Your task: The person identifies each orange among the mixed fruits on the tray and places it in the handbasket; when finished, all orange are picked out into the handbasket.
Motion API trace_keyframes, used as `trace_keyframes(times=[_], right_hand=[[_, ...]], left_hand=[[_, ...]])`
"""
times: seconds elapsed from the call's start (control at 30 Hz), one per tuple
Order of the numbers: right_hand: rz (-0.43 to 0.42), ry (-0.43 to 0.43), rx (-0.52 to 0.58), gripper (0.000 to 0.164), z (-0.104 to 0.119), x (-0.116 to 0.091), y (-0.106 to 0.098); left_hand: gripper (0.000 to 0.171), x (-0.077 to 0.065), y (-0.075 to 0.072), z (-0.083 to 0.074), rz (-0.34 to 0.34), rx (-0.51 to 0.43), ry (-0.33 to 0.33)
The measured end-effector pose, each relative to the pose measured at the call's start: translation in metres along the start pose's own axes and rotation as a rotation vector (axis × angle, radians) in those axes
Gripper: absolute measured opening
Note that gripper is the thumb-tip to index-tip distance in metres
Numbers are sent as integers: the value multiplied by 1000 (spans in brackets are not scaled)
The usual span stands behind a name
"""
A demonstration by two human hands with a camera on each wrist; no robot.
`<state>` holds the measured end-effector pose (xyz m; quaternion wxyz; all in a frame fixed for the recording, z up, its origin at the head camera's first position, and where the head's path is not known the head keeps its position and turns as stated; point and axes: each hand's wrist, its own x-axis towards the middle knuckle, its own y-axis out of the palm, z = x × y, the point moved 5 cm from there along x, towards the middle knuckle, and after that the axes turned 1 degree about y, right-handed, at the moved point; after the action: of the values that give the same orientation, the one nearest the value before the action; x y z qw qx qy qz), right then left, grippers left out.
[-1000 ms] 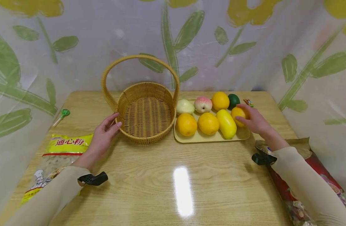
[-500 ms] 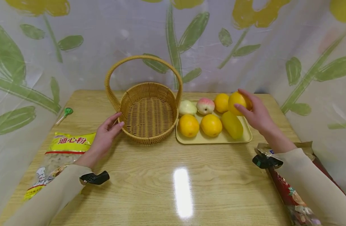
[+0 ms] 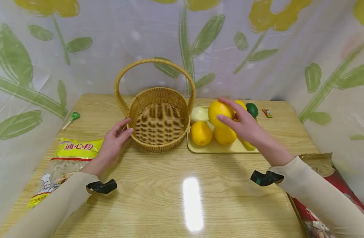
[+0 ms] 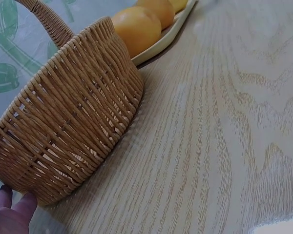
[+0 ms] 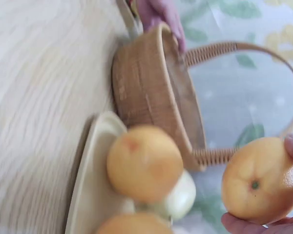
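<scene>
My right hand (image 3: pixel 244 124) grips an orange (image 5: pixel 259 179) between thumb and fingers, holding it raised over the yellow tray (image 3: pixel 182 150). In the right wrist view a small green stem spot shows on it. Two more oranges (image 3: pixel 201 133) lie in the tray's front row, the second partly covered by the held one. My left hand (image 3: pixel 115 140) holds the left rim of a round wicker basket (image 3: pixel 159 124), fingers over the edge and thumb outside. Nothing lies on the woven bottom, and the tall handle (image 3: pixel 155 60) arches above it.
A pale green fruit (image 3: pixel 199 114) and a dark green one (image 3: pixel 252 109) sit at the tray's back. Left are a green lollipop (image 3: pixel 74 116) and a yellow pasta bag (image 3: pixel 78 150); right, a small candy packet (image 3: pixel 267 113) and a red bag (image 3: pixel 339 185).
My right hand has lifted the orange from the tray's right end and carried it left toward the basket. The left hand stays on the basket rim. The view has shifted slightly.
</scene>
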<state>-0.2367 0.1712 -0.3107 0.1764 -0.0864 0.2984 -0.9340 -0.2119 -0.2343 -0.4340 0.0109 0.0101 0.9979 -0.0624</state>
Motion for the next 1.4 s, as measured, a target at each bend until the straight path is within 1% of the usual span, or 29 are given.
trace_keyframes(times=[0.1, 0.23, 0.33, 0.43, 0.53, 0.63, 0.73, 0.83, 1.13, 1.2, 1.3, 1.4], right_hand=[[33, -20, 36, 57, 10, 2, 15], [83, -68, 46, 57, 25, 7, 35], [122, -116, 45, 56, 36, 13, 50], [159, -147, 85, 55, 46, 23, 65], [174, -165, 114, 54, 56, 35, 77], [182, -165, 141, 54, 63, 51, 89], [175, -146, 148, 53, 67, 68, 100], [162, -105, 148, 54, 65, 86, 110], [122, 10, 125, 57, 42, 145, 143], [117, 42, 110, 57, 37, 153, 149], [119, 91, 138, 56, 30, 163, 160], [134, 138, 162, 56, 29, 169, 168]], left_hand=[[63, 0, 1, 0, 3, -18, -5], [63, -1, 2, -1, 2, -21, -7], [64, -1, 2, -2, -1, -26, -6], [64, -2, 1, -1, -3, -38, -7], [64, -2, 0, 0, -5, -39, -10], [63, -2, -1, 1, -7, -36, -11], [64, -2, -1, 1, -4, -35, -5], [65, -2, 0, 0, 4, -41, -1], [63, -3, 0, -3, 12, -40, -1], [63, -3, 0, -3, 14, -47, 0], [62, -2, 0, -3, 18, -63, 2], [62, -2, 0, -2, 18, -58, 8]])
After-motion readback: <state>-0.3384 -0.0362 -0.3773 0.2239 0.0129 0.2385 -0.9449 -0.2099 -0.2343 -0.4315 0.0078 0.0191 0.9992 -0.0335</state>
